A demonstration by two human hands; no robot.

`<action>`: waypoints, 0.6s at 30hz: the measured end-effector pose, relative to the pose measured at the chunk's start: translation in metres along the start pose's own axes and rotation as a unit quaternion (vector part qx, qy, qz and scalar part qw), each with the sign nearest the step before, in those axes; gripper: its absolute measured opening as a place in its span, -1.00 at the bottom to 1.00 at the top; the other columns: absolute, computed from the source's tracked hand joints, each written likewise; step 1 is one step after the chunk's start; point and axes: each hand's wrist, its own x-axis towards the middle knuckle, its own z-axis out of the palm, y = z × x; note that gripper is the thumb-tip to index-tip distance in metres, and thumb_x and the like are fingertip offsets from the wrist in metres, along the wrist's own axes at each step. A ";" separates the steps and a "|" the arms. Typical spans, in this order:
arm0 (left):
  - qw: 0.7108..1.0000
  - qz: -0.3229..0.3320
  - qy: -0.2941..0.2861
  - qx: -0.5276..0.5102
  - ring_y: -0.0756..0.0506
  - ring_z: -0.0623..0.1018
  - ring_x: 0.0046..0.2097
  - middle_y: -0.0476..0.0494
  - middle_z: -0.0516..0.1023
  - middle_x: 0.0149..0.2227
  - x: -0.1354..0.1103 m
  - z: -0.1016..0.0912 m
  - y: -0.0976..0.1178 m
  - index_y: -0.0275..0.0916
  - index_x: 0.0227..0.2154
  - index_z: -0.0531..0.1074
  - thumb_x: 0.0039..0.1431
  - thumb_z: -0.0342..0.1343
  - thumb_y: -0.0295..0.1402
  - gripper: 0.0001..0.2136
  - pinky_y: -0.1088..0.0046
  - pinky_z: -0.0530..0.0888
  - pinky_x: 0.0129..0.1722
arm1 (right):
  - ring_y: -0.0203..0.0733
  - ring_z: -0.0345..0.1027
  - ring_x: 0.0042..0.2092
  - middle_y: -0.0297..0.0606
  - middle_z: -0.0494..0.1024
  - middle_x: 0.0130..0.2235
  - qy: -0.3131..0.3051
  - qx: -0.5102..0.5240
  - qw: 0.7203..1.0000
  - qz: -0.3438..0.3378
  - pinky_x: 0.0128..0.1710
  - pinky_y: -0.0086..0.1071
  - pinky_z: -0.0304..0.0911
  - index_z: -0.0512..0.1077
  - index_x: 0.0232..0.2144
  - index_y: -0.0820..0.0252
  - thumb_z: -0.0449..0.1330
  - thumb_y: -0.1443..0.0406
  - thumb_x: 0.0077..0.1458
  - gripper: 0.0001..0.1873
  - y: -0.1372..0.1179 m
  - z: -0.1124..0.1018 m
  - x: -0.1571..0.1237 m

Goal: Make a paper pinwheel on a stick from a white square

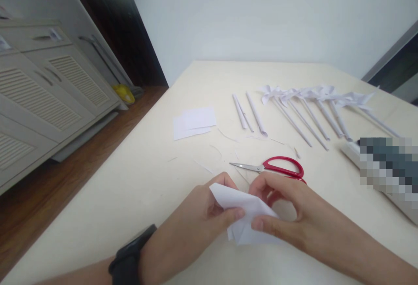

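Note:
Both hands pinch one folded piece of white paper [240, 206] just above the cream table [137, 189] near its front edge. My left hand [204, 217], with a black watch on its wrist, grips the paper's left side between thumb and fingers. My right hand [287, 211] holds the right side, thumb on top. Red-handled scissors [277, 167] lie shut on the table just behind my right hand, blades pointing left.
Two white paper sheets [194, 122] lie at mid-table on the left. Three rolled paper sticks [250, 113] and several white paper pinwheels [313, 106] lie in a row at the back right. Thin paper scraps are scattered about. A blurred object [388, 163] lies at the right edge. Cabinets [42, 89] stand left.

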 end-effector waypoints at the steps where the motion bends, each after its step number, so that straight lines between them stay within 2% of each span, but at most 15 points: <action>1: 1.000 0.000 -0.005 -0.006 0.05 0.31 -0.43 0.10 0.28 -0.50 0.000 0.001 0.001 -0.24 -0.45 0.26 0.08 0.10 -0.33 -0.87 0.58 0.23 -0.48 | -0.23 0.34 -0.33 -0.42 0.45 -0.40 -0.015 0.003 1.000 0.006 -0.30 -0.36 0.29 0.33 -0.42 0.06 0.19 0.29 -0.02 -0.92 0.000 0.001 0.002; 4: 0.999 -0.020 -0.031 -0.040 -0.01 0.43 -0.35 0.03 0.41 -0.44 0.001 0.002 0.002 -0.24 -0.36 0.32 0.07 0.09 -0.36 -0.91 0.51 0.33 -0.36 | -0.27 0.29 -0.41 -0.42 0.39 -0.48 -0.007 -0.004 1.000 0.015 -0.44 -0.42 0.22 0.31 -0.50 0.12 0.13 0.31 0.02 -0.91 0.001 0.002 0.006; 8: 0.997 -0.055 -0.048 -0.031 -0.17 0.52 -0.24 -0.11 0.54 -0.33 0.002 0.000 0.002 -0.23 -0.28 0.36 0.03 0.13 -0.35 -0.82 0.33 0.39 -0.24 | -0.30 0.20 -0.49 -0.41 0.30 -0.53 0.029 -0.017 0.999 0.012 -0.55 -0.46 0.13 0.27 -0.54 0.15 0.08 0.29 0.06 -0.84 0.003 -0.003 0.010; 18: 0.996 -0.066 -0.038 -0.048 -0.18 0.54 -0.19 -0.15 0.58 -0.29 -0.001 0.003 0.007 -0.27 -0.27 0.40 -0.04 0.17 -0.38 -0.78 0.30 0.40 -0.15 | -0.30 0.18 -0.51 -0.39 0.30 -0.54 0.046 0.026 0.999 0.010 -0.58 -0.47 0.11 0.30 -0.55 0.17 0.05 0.31 0.08 -0.82 0.004 -0.001 0.011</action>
